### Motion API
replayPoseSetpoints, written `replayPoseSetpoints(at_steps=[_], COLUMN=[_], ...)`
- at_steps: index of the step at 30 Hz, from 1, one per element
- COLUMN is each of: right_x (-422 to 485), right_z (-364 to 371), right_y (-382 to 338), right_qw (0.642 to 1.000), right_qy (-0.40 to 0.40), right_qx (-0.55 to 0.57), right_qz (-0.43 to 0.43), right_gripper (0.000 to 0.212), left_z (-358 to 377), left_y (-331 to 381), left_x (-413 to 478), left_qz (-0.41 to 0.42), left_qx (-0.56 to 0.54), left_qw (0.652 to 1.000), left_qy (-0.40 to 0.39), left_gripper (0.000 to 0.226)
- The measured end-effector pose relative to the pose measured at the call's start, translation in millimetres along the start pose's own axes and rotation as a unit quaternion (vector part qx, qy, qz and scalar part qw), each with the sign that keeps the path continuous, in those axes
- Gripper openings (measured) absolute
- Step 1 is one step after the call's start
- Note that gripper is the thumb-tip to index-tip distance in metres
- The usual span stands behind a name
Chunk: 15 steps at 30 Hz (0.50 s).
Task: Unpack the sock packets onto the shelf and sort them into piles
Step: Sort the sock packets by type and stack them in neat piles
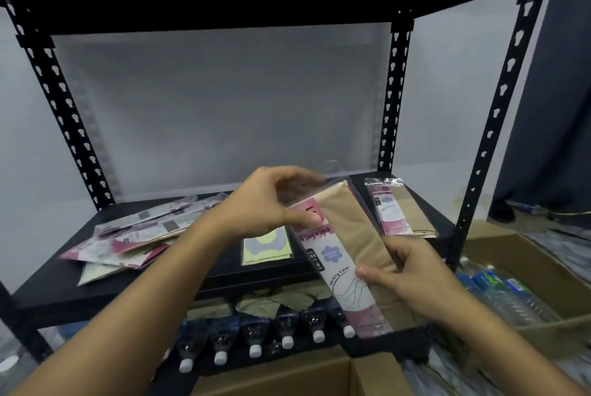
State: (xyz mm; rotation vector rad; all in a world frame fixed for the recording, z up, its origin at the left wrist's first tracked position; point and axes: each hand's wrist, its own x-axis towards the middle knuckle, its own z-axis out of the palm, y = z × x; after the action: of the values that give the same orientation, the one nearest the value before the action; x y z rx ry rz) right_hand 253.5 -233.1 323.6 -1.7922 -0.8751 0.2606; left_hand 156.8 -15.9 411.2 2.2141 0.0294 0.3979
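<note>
We are finding the sock packet [339,245] held over the front edge of the shelf [57,290] at 5 o'clock, the left hand [265,200] pinching its top and the right hand [412,274] clamping thumb and fingers on its lower half. We are judging that the glossy film could slip, dropping it among the capped bottles [284,328] beneath, or that it could land on the mixed heap [134,235] at 9 o'clock. The carton [499,245] at 4 o'clock is holding water bottles [508,296]; the second carton [287,376] at 6 o'clock is showing no contents.

There are two hands, the left hand [265,200] and the right hand [412,280], holding one sock packet [339,255]. On the shelf [96,290] lie three piles: left pile [134,235], middle pile [267,248], right pile [403,213]. Under the shelf are six white-capped bottles [255,341].
</note>
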Motion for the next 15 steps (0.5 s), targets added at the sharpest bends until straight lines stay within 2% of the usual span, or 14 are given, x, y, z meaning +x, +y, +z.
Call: replayPoseSetpoints(at_steps=[2,4,6,10,15], right_x=[1.2,3.4,7.7,24.7,64.6], right_z=[-5.3,-11.8,-21.3,-46.0,-83.9], right_y=[-2.4,-5.1,-7.2,-3.9,21.3], right_qw=[1.0,0.998,0.996,0.986,0.967], right_qy=[0.012,0.022,0.043,0.101,0.188], right_qx=[0.024,0.05,0.081,0.126,0.152], right_qz=[0.002,0.008,0.014,0.039,0.086], right_gripper=[0.018,0.018,0.02,0.033,0.045], left_z=[-2.0,-0.8,4.4,22.4,39.7], left_y=[-10.0,-25.1,-42.9,-71.1,-104.1], left_x=[-5.2,-14.7,-22.8,-29.9,-35.2], left_qz=[0.007,-0.005,-0.021,-0.067,-0.107], left_qx=[-0.022,-0.083,-0.134,-0.167,-0.143], left_qw=[0.998,0.99,0.98,0.97,0.966], left_qy=[0.059,0.116,0.147,0.163,0.185], left_gripper=[0.069,0.07,0.065,0.047,0.032])
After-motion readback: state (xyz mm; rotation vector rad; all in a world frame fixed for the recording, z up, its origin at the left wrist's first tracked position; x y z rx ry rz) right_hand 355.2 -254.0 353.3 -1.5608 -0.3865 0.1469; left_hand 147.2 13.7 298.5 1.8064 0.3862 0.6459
